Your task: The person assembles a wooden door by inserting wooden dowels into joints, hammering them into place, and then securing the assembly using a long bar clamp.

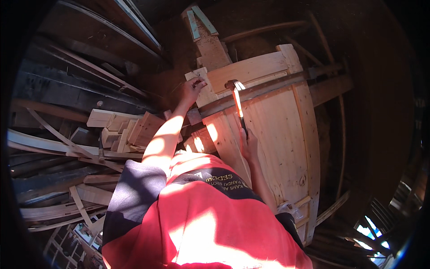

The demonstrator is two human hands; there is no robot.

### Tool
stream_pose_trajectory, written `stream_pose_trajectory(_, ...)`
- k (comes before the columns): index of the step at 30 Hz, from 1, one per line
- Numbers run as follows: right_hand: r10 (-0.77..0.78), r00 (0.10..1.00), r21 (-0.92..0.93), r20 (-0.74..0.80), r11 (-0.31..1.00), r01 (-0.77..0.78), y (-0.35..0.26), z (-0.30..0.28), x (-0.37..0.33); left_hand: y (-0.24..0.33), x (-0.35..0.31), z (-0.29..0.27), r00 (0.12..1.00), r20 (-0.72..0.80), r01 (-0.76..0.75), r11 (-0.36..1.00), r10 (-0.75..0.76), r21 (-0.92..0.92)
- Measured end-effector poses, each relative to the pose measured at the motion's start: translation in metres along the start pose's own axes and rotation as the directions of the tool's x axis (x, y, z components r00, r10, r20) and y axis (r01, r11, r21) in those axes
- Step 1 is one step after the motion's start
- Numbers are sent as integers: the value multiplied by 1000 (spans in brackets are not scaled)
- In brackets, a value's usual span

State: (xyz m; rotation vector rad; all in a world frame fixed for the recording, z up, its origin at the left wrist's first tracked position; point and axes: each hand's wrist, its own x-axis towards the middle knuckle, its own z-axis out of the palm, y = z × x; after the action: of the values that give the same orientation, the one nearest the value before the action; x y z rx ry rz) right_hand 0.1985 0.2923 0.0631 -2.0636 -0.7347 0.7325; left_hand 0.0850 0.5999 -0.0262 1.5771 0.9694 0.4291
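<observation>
A hammer [238, 105] is over the wooden panel [273, 134], its long axis pointing away from the person and slightly left. The right hand [249, 144] has its fingers wrapped around the handle's near end. The left hand [192, 92] is at the panel's far left corner, its fingers curled and close together; whether they pinch anything small cannot be told. The hammer's head lies just to the right of those left fingers, roughly level with them. A dark beam [268, 92] runs across the panel. Wood offcuts [120, 127] sit in a pile left of the left forearm.
</observation>
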Motion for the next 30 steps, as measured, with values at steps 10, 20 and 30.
stream_pose_trajectory(10,17,997,-46,80,999,-14,-24,3,3,32,-16,14,974,-88,-117,799,208,589)
stream_pose_trajectory(20,-201,979,118,-10,972,201,-104,11,13,29,-14,8,974,-49,-156,807,222,570)
stream_pose_trajectory(30,-316,938,-39,-139,949,314,-100,7,23,25,-17,9,985,-66,-107,867,159,487)
